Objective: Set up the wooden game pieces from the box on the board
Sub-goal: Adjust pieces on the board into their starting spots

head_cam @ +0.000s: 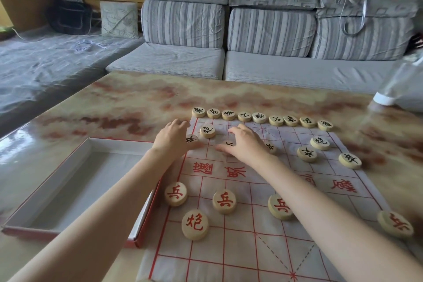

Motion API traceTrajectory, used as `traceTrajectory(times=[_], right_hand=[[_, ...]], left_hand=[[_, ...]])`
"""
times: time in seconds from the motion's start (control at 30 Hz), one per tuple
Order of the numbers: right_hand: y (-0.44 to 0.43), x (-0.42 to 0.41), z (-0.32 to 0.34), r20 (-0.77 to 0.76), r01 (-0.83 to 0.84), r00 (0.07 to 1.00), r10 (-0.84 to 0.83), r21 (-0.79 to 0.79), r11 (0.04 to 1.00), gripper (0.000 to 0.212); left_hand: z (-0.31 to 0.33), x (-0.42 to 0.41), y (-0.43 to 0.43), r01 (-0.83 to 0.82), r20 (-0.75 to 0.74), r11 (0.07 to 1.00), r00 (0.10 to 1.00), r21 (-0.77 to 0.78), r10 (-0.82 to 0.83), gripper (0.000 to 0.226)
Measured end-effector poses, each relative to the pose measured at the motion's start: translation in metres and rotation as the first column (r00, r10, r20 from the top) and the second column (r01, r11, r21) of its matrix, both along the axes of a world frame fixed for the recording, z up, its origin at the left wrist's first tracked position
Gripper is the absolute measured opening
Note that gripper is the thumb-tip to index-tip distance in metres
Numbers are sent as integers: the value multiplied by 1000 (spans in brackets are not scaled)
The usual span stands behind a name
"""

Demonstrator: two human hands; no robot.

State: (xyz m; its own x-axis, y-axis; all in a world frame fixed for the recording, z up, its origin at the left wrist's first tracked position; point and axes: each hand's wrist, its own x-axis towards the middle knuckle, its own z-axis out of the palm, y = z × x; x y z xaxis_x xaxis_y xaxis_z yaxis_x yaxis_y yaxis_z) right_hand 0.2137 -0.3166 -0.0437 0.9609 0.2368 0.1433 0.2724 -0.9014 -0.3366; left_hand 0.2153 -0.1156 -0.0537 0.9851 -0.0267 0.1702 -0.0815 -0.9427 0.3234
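Note:
A white cloth board (251,224) with red grid lines lies on the table. Round wooden pieces with black characters form a row (261,117) along its far edge, and more stand further in. Red-marked pieces (224,201) stand on the near half. My left hand (172,138) rests at the board's far left edge, its fingers touching a black-marked piece (191,139). My right hand (245,144) lies over another black-marked piece (229,144), fingers spread and partly hiding it. The white box (75,181) with a red rim sits left of the board, and no pieces show inside it.
The marble-patterned table (114,103) stretches beyond the board. A grey striped sofa (274,34) stands behind it. At the right edge of the table another person's white sleeve (389,96) shows.

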Motion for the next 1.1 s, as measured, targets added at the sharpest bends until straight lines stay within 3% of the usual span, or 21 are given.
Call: traceTrajectory(times=[0.1,0.17,0.43,0.63,0.8,0.9,1.1], right_hand=[[-9,-1,6,-186,-56,979,81,136,989,70],[-11,-1,7,-220,-63,970,99,165,984,65],[-6,5,-6,-129,-22,991,38,127,992,47],[-3,5,-12,-93,18,996,-5,145,989,48],[-2,4,-14,-64,40,997,-32,137,990,46],[-2,3,-14,-49,42,998,-36,130,991,45],[-3,1,-16,-19,44,999,-42,138,990,45]], left_hand=[[4,0,6,106,-82,993,991,-47,-109,67],[7,-1,10,142,-122,987,981,-69,-149,65],[8,-6,11,101,-98,967,987,-234,-127,51],[6,-7,11,108,-101,961,985,-254,-137,60],[6,-7,11,126,-92,954,983,-273,-156,56],[3,-6,11,121,-72,958,987,-261,-145,40],[0,-4,11,105,-78,962,989,-254,-128,40]])
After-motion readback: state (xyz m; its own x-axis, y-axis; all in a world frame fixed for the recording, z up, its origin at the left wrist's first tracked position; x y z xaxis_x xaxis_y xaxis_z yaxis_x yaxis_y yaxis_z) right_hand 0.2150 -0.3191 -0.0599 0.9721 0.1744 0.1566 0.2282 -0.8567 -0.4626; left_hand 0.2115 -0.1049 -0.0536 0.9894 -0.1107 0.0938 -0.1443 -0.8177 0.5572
